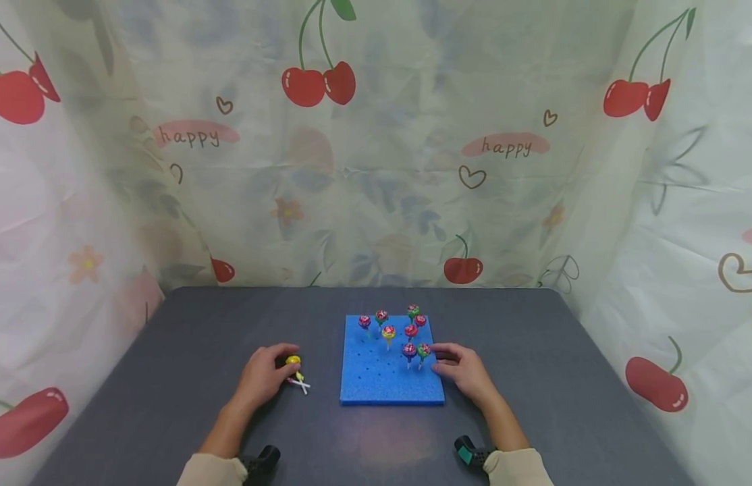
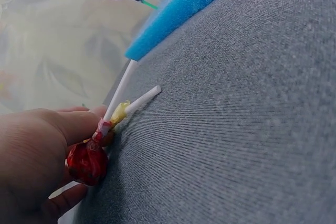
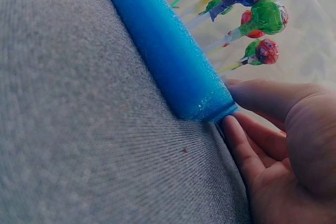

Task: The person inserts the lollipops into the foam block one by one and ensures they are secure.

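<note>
On the left of the dark table, my left hand (image 1: 263, 374) has its thumb and fingers around the head of a yellow lollipop (image 1: 293, 360). A red lollipop (image 2: 88, 163) is beside it under the hand, and their white sticks cross. My right hand (image 1: 464, 368) touches the right edge of a blue foam board (image 1: 376, 388) with its fingertips, the fingers mostly straight. Several wrapped lollipops stand upright in the board, among them a yellow one (image 1: 388, 332), a purple one (image 1: 409, 350) and a green one (image 1: 423, 350) close to my right fingertips.
Small holes dot the board's left and middle parts. The grey cloth tabletop (image 1: 303, 439) surrounds the board. A cherry-patterned curtain (image 1: 382, 223) encloses the back and both sides. Black wrist devices (image 1: 263, 462) sit at both wrists.
</note>
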`<move>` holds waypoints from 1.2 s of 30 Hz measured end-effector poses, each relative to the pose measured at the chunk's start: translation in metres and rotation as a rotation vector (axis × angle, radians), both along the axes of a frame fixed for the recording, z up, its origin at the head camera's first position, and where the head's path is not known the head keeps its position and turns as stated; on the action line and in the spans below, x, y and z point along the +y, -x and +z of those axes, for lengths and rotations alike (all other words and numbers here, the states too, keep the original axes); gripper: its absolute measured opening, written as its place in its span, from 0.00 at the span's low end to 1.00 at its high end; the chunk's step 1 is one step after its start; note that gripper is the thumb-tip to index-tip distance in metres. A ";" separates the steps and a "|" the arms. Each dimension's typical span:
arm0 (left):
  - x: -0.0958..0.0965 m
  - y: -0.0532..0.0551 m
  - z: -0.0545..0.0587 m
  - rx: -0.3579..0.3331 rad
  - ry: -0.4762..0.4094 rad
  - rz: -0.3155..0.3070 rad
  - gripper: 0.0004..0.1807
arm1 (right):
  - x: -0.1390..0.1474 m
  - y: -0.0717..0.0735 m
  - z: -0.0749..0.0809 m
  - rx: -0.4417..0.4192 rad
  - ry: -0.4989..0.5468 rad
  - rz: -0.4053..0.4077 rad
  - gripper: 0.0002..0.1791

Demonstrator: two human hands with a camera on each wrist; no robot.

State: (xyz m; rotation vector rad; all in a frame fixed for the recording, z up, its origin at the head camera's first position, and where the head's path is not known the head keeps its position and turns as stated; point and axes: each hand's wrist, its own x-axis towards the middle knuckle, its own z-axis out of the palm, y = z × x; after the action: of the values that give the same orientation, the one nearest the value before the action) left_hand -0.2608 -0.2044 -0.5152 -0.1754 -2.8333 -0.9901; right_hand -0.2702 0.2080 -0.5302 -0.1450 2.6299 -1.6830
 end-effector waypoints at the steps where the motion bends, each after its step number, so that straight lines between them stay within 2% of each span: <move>1: 0.000 0.000 0.000 0.000 -0.004 0.000 0.16 | 0.000 0.000 0.000 -0.001 0.000 -0.001 0.19; 11: 0.002 0.004 -0.003 0.025 -0.098 0.007 0.16 | 0.000 0.000 0.000 0.002 0.002 -0.004 0.19; 16: 0.007 0.006 -0.006 0.074 -0.107 0.024 0.16 | -0.001 -0.001 0.000 0.005 0.008 -0.004 0.19; 23: 0.011 0.006 0.002 0.166 -0.145 0.008 0.15 | -0.001 -0.001 0.000 0.006 0.008 0.002 0.18; 29: 0.018 0.003 0.008 0.187 -0.191 0.015 0.15 | 0.000 0.000 0.000 0.022 0.023 0.018 0.19; 36: 0.026 0.002 0.009 0.209 -0.227 0.016 0.15 | 0.000 0.001 0.000 0.011 0.025 0.011 0.19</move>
State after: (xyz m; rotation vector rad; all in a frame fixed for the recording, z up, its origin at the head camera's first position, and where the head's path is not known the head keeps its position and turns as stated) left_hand -0.2629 -0.1786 -0.5065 -0.2174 -2.5101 -1.2028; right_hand -0.2710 0.2078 -0.5305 -0.1694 2.6115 -1.7178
